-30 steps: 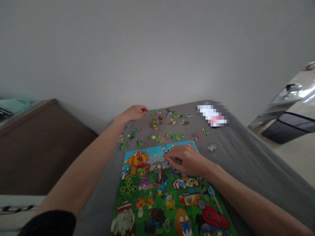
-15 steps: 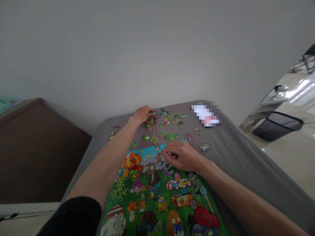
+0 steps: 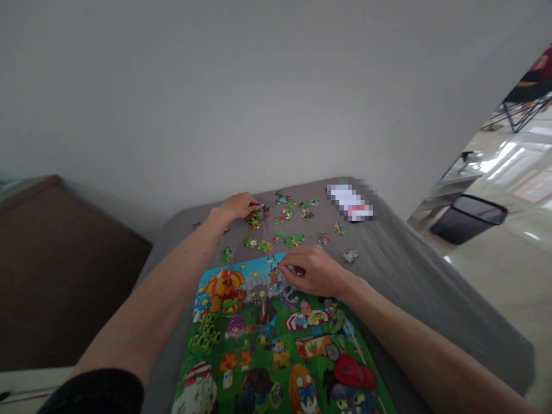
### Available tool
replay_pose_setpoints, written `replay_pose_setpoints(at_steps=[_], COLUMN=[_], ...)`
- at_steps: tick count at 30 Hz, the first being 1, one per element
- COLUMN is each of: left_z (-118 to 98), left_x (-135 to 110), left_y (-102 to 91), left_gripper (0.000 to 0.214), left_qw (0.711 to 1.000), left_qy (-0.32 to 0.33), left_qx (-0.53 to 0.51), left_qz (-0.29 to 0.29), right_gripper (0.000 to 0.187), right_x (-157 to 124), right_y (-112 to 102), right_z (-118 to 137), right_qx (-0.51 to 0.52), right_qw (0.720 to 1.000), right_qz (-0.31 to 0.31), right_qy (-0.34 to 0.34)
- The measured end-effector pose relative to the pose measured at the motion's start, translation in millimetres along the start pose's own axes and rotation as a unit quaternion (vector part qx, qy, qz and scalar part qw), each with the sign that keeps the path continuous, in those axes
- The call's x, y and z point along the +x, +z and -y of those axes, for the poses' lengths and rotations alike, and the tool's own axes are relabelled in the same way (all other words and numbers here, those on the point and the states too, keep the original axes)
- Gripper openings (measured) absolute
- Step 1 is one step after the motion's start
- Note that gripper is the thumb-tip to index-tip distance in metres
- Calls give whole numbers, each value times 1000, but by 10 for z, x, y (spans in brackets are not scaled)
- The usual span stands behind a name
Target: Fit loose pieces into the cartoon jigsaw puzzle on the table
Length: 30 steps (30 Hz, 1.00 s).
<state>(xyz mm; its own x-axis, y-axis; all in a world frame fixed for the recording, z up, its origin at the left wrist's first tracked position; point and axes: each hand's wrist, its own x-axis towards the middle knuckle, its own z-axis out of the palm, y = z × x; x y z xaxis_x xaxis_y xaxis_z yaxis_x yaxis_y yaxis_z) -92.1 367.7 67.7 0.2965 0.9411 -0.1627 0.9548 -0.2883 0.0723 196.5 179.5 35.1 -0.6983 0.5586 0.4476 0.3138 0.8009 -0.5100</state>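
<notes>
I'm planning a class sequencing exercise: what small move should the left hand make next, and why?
Perhaps the left hand should slide one loose from the clustered puzzle pieces: it is right at their edge, and they lie crowded together.

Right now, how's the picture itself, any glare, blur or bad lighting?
Head view: dim, flat light on the plain grey wall; bright glare on the shiny pale floor at right; blocky pixelation over the rectangular white-screened device; and the small, multicoloured, interlocking jigsaw pieces by the bare left hand too soft for fine detail.
</notes>
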Motion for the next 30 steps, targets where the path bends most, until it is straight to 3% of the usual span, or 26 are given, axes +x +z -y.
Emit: replay_pose_setpoints(at_steps=[7,12,16,21,30], left_z=[18,-104,-381,-716,-875], left_x=[-68,-279,-264,-31,118], left_y=[-36,-47,57,136,68], left_gripper=[39,41,40,38,39], left_qw=[996,990,991,994,996], left_qy=[-38,-19,34,63,72], left_qx=[-41,-78,-81,-59,-58], left_qz=[-67,-120,-97,-65,5], right_gripper=[28,23,19,20,20], right_x=[2,-4,-5,-1,16], right_y=[-7,-73,-116,-117,-141], right_z=[-33,-166,-238,-242,-242], right_qx=[-18,-40,-55,-50,-55], right_qw=[1000,995,988,991,993], right_qz=[-14,-80,-111,-97,-90], right_qy=[3,53,97,80,54])
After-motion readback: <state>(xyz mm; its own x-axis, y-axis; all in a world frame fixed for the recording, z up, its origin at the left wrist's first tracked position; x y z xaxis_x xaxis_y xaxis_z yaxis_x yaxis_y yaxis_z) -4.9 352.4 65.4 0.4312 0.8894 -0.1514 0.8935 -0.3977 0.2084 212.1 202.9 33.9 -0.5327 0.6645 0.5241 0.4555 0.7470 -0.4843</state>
